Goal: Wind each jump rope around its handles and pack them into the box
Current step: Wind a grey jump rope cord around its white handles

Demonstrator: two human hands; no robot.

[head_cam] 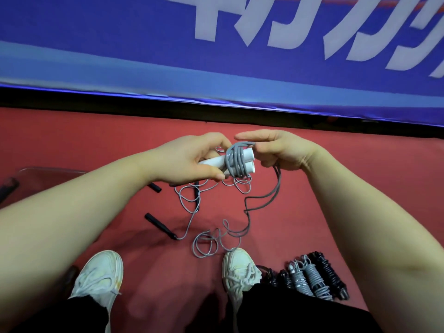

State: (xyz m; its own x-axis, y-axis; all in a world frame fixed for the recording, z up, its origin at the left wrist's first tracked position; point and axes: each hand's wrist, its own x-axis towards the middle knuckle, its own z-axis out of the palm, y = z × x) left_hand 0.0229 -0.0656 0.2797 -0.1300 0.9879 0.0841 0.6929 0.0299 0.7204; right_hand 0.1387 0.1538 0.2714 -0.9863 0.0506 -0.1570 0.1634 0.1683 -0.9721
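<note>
The 2 white handles (216, 162) lie side by side in the air above the red floor (336, 188), with the grey rope (235, 162) wrapped round their middle in several turns. The left hand (189, 159) has its grip clamped on the handles' left ends, thumb underneath and fingers over the top. The right hand (281, 150) is just beside the coil. Its forefinger lies straight across the top turn, and its other fingers curl round the rope, so that grip is closed on the cord. The unwound tail (271, 195) drops from the right hand to the floor.

Below the hands lies a second rope (189, 203) with thin cord and 2 black handles (161, 227), unwound and looped loosely. The tail runs down into loops near the right shoe (240, 270), and I cannot tell which cord each of those loops belongs to. Several wound ropes (312, 277) lie in a row to the right of that shoe. A clear container (48, 171), probably the box, sits at the left edge.

The winding looks about half done. The main risk is the tail snagging the thin cord or catching under the shoe, which would drag the second rope up or jerk the turns loose. If the left grip slackens, the 2 handles could splay and the coil slide off their right ends.
</note>
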